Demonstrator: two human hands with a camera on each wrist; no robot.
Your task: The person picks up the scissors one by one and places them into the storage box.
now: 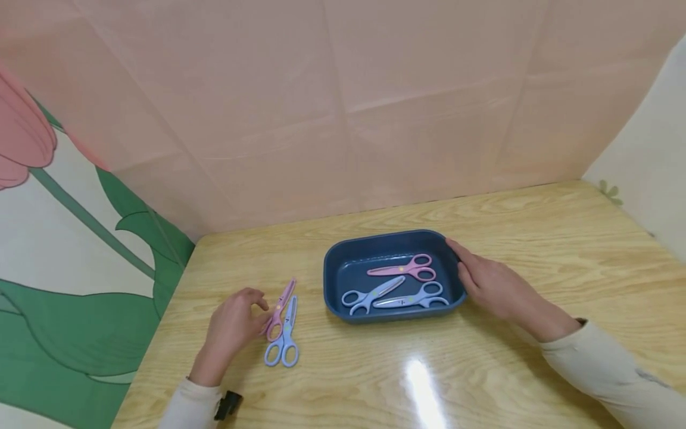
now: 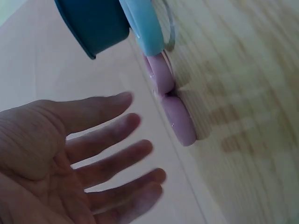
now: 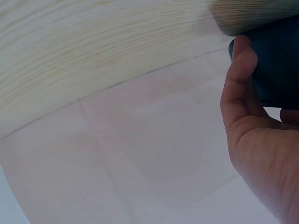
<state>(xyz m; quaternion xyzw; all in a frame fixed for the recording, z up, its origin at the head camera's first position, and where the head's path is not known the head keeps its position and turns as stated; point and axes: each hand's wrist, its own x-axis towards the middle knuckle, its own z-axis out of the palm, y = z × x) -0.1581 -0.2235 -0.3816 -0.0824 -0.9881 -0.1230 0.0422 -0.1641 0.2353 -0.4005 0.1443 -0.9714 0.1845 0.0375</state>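
My left hand (image 1: 236,322) hovers by a pair of pink scissors (image 1: 278,310) on the table, its fingers loosely bent near the handle loops. In the left wrist view a gap shows between the fingertips (image 2: 152,175) and the pink handles (image 2: 180,121). A pair of blue scissors (image 1: 287,333) lies right beside the pink pair, blades pointing away from me. My right hand (image 1: 493,286) rests against the right end of a dark blue tray (image 1: 370,319), fingers stretched along its outer wall. Inside lie pink scissors (image 1: 412,269) and two blue pairs, one (image 1: 372,294) left of the other (image 1: 415,298).
The wood-grain table (image 1: 343,381) ends at a pink-beige sheet (image 1: 343,119) at the back. On the left hangs a cloth with a tulip print (image 1: 80,250). A small black clip (image 1: 228,405) sits at the left cuff.
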